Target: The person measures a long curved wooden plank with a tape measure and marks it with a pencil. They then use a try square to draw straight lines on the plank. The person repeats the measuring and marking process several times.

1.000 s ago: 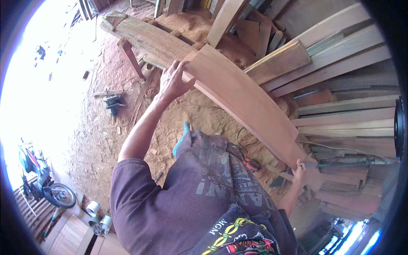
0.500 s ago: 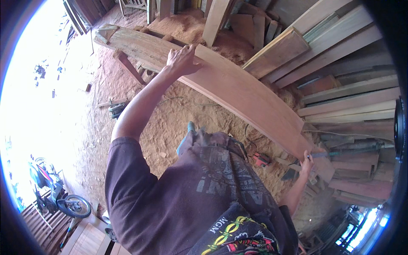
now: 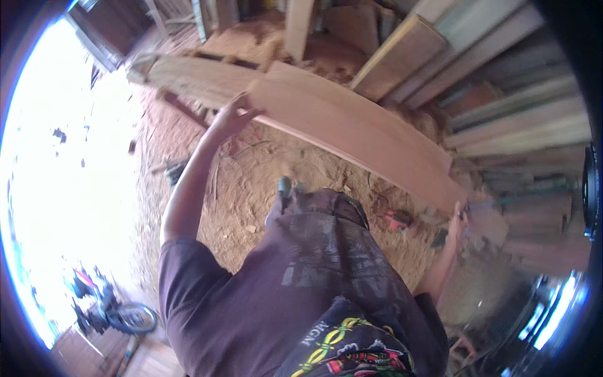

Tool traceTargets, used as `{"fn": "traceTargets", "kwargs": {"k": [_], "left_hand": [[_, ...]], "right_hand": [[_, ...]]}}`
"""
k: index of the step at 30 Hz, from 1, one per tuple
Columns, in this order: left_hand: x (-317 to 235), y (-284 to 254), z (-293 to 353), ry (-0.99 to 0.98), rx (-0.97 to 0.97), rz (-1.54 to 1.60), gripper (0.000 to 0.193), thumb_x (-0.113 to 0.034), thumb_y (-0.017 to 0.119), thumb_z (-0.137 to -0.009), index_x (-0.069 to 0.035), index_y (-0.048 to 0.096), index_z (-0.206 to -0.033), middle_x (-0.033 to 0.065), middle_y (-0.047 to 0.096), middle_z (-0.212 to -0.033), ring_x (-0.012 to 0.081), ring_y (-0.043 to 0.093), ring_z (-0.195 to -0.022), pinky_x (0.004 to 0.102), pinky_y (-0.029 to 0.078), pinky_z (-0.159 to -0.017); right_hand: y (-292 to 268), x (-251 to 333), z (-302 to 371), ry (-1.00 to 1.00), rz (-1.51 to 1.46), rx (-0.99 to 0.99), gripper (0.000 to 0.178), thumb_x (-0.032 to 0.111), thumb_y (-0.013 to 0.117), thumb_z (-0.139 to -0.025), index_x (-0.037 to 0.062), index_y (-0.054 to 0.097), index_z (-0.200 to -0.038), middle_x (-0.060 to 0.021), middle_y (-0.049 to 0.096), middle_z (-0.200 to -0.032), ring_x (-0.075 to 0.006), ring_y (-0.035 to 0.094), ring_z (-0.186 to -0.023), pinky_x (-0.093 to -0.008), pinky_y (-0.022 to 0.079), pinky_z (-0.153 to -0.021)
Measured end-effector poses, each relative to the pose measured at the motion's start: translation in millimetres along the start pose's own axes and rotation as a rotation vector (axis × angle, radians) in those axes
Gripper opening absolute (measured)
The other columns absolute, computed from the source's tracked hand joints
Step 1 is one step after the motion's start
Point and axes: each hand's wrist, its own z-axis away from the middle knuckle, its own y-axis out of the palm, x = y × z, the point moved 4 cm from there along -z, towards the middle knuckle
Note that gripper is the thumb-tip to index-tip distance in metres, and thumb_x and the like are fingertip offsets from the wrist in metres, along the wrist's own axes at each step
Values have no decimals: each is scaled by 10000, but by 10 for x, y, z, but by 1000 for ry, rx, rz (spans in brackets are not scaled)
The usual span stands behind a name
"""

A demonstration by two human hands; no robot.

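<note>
A wide, smooth reddish-brown wooden board (image 3: 352, 125) lies lengthwise over a long rough plank bench (image 3: 195, 78). My left hand (image 3: 233, 116) is at the board's near left corner, fingers bent over its end and thumb along the near edge; motion smears it somewhat. At the other end, my right hand (image 3: 458, 225) grips the board's near right corner, its fingers partly hidden. Beyond the right hand, the far end of the bench (image 3: 488, 226) sticks out, blurred.
Planks (image 3: 402, 56) lean and lie stacked along the far and right sides. Sawdust covers the ground (image 3: 251, 182). A red power tool (image 3: 397, 219) lies under the board, and a dark tool (image 3: 175, 173) at left. A motorcycle (image 3: 119, 308) stands lower left.
My left hand has moved from across the top of the board's left end to its near corner. My right hand stays at the right end. The whole view has shifted slightly.
</note>
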Motion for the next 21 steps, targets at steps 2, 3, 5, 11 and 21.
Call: {"fn": "traceTargets", "kwargs": {"k": [2,3,5,11,21], "left_hand": [[104,-33,25,274,104,-57,367,-275,701,-1003,-107,698,-1330,117,716,-1112,204,672,-974,395,552,-818],[283,9,-90,-46,147,69,341,-176,675,-1015,-101,685,-1347,82,699,-1063,194,653,-936,374,548,-775],[417,-83,-233,-56,139,147,301,-209,695,-1010,-74,634,-1271,20,592,-963,156,569,-884,364,581,-794],[603,-148,-411,-25,156,285,917,-140,836,-873,16,272,-1579,176,532,-1399,246,540,-1239,385,466,-1064],[208,-318,-586,74,95,-348,698,-140,914,-768,95,525,-1297,204,642,-1216,304,606,-1119,396,488,-1012]], "right_hand": [[37,66,50,-19,162,-6,838,623,697,-931,-81,602,-1376,-188,659,-1383,-280,622,-1260,-409,471,-1080],[29,89,79,-78,334,-91,825,620,708,-919,-54,608,-1385,-185,678,-1353,-280,629,-1256,-407,468,-1086],[32,53,65,-105,268,0,778,572,750,-892,11,609,-1412,-169,702,-1309,-250,647,-1225,-378,483,-1058],[-9,-205,3,-269,105,131,612,354,859,-833,62,644,-1325,-166,750,-1039,-292,714,-1068,-435,535,-892],[30,-92,237,-367,263,-53,338,161,780,-819,31,676,-1114,-235,716,-994,-421,701,-998,-496,541,-819]]}}
